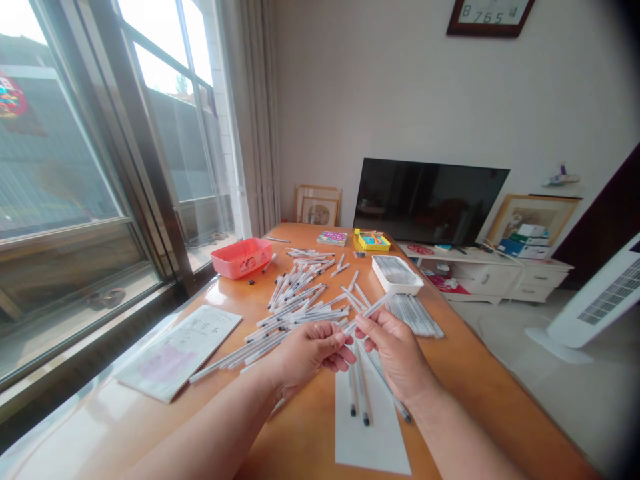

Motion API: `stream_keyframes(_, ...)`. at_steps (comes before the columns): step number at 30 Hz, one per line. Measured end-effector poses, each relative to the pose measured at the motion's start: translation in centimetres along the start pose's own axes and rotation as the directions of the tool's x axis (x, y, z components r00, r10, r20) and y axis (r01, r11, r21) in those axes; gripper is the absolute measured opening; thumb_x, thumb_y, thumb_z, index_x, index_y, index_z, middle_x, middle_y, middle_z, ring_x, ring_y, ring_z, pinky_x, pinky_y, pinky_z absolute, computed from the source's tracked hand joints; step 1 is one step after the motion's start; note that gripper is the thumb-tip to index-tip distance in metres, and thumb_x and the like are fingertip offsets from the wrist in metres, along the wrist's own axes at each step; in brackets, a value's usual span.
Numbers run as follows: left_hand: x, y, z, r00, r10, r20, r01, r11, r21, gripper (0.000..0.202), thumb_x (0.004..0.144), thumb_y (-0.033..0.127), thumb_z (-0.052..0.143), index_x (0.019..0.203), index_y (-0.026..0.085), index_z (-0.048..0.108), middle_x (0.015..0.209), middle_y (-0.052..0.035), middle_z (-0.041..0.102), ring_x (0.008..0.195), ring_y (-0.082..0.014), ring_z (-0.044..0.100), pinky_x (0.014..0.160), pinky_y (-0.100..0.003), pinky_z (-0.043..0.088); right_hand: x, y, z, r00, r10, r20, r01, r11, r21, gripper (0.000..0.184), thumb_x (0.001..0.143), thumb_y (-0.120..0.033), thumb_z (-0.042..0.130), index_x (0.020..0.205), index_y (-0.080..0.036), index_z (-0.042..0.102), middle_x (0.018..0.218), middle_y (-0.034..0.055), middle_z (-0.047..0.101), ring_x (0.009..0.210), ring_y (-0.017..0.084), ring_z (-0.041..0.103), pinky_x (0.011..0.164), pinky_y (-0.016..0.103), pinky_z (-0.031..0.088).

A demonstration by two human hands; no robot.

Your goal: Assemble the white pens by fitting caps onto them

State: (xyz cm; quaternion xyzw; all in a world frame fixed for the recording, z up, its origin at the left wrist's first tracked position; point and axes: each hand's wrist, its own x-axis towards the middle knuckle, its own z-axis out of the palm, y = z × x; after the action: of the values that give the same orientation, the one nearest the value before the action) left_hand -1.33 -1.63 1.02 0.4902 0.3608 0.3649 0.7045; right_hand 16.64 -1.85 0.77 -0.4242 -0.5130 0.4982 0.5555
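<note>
Above the near part of the table, my right hand (393, 350) pinches a pale, clear-barrelled pen (379, 306) that slants up to the right. My left hand (316, 348) is closed at the lower left end of the same pen, thumb against fingers; its tip is hidden there. Below the hands, several pens with black ends (365, 393) lie on a sheet of white paper (373, 447). To the left spreads a loose pile of similar pens (300, 297). Beyond my right hand, a neat row of pens (417, 315) lies beside a white tray (413, 288) filled with more pens.
A red plastic basket (243, 259) stands at the table's left edge, near the window. A notebook (183, 350) lies front left. Toward the far end are a colourful booklet (332, 238) and a yellow box (375, 245). Behind the table are a television (430, 200) and a white cabinet (493, 279).
</note>
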Motion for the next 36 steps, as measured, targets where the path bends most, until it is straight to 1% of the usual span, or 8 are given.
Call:
stream_keyframes(6,-0.3,0.5,0.2,0.996,0.091,-0.009,-0.088,0.982,0.17,0.036,0.082,0.048,0.071,0.083,0.013,0.067,0.081,-0.0118,0.073,0.068,-0.0158,0.063,0.068,-0.028,0.046,0.1,-0.1,0.0,0.997,-0.025,0.07,0.024,0.999,0.021,0.028,0.087,-0.045,0.068,0.084,-0.018,0.065,0.074,0.0007,0.06,0.069,0.014,0.051,0.066,0.028,0.042)
stream_keyframes(11,-0.2,0.1,-0.4,0.989,0.145,0.013,-0.143,0.947,0.287,0.038,0.087,0.051,0.064,0.087,0.014,0.068,0.082,-0.0116,0.073,0.071,-0.0172,0.063,0.071,-0.03,0.047,0.2,-0.1,-0.1,0.993,-0.021,0.116,0.018,0.999,0.03,0.027,0.088,-0.044,0.068,0.087,-0.018,0.065,0.078,0.0019,0.063,0.073,0.015,0.055,0.071,0.03,0.046)
stream_keyframes(15,-0.3,0.2,-0.4,0.987,0.16,0.004,-0.153,0.93,0.334,0.039,0.087,0.053,0.062,0.084,0.014,0.067,0.081,-0.0105,0.072,0.071,-0.0172,0.063,0.07,-0.03,0.047,0.2,0.0,0.0,0.993,-0.027,0.115,0.026,1.0,0.01,0.028,0.088,-0.046,0.068,0.089,-0.017,0.065,0.078,0.0021,0.064,0.073,0.015,0.058,0.072,0.03,0.048)
stream_keyframes(20,-0.4,0.5,0.0,0.983,0.185,0.012,-0.18,0.929,0.323,0.042,0.088,0.056,0.061,0.083,0.014,0.065,0.081,-0.0096,0.071,0.069,-0.0156,0.061,0.071,-0.03,0.046,0.1,0.0,0.2,0.995,-0.032,0.098,0.033,0.999,-0.007,0.031,0.088,-0.047,0.067,0.092,-0.017,0.066,0.081,0.0033,0.065,0.074,0.016,0.06,0.074,0.032,0.049)
stream_keyframes(24,-0.2,0.3,0.1,0.982,0.19,0.003,-0.181,0.928,0.326,0.043,0.087,0.056,0.061,0.083,0.013,0.065,0.08,-0.0098,0.071,0.07,-0.016,0.061,0.071,-0.03,0.046,0.1,0.2,0.3,0.995,-0.035,0.094,0.035,0.999,-0.004,0.03,0.088,-0.048,0.067,0.092,-0.018,0.066,0.081,0.0027,0.065,0.074,0.016,0.06,0.073,0.031,0.049)
stream_keyframes(28,0.2,-0.3,0.0,0.985,0.175,0.0,-0.169,0.951,0.259,0.043,0.086,0.056,0.063,0.086,0.013,0.065,0.083,-0.0104,0.071,0.073,-0.0175,0.064,0.072,-0.032,0.047,0.2,0.8,0.4,0.996,-0.037,0.08,0.041,0.998,-0.053,0.032,0.089,-0.05,0.064,0.095,-0.019,0.066,0.08,0.0026,0.065,0.074,0.016,0.058,0.071,0.03,0.047)
stream_keyframes(32,0.3,-0.4,0.0,0.989,0.148,-0.018,-0.142,0.971,0.191,0.044,0.083,0.056,0.066,0.086,0.012,0.064,0.084,-0.0108,0.071,0.074,-0.0177,0.065,0.074,-0.033,0.048,0.1,1.2,0.6,0.996,-0.058,0.061,0.066,0.988,-0.136,0.034,0.09,-0.052,0.062,0.089,-0.018,0.066,0.081,0.0026,0.065,0.075,0.017,0.056,0.072,0.029,0.046)
stream_keyframes(36,0.3,-0.3,0.1,0.991,0.129,-0.042,-0.12,0.977,0.177,0.045,0.081,0.056,0.069,0.086,0.012,0.064,0.086,-0.0111,0.071,0.076,-0.0181,0.066,0.076,-0.034,0.049,-0.1,1.3,0.8,0.993,-0.069,0.095,0.087,0.975,-0.206,0.036,0.091,-0.054,0.059,0.083,-0.018,0.064,0.075,0.0018,0.063,0.072,0.017,0.054,0.068,0.028,0.044)
